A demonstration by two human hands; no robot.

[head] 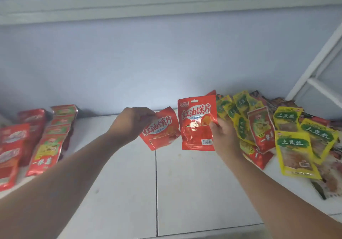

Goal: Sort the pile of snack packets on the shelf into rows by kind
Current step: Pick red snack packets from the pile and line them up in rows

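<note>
The white shelf (118,192) in front of you carries one loose pile (288,133) of packets on your right, too overlapped for a full count, though at least three yellow packets (294,151) with green labels lie on top and two red ones with green labels show at its left edge. On your left, two rows are already laid out — a row of red packets with green labels (53,138), about four deep, and beside it a row of plain red packets (13,146), at least three. You hold two matching red packets above the bare middle of the shelf. Your right hand (224,137) is closed on the lower right edge of the upright packet (197,122), thumb on its front. Your left hand (133,122) pinches the top corner of the tilted packet (160,131), which hangs below and to the right of your fingers — the two packets nearly touch.
</note>
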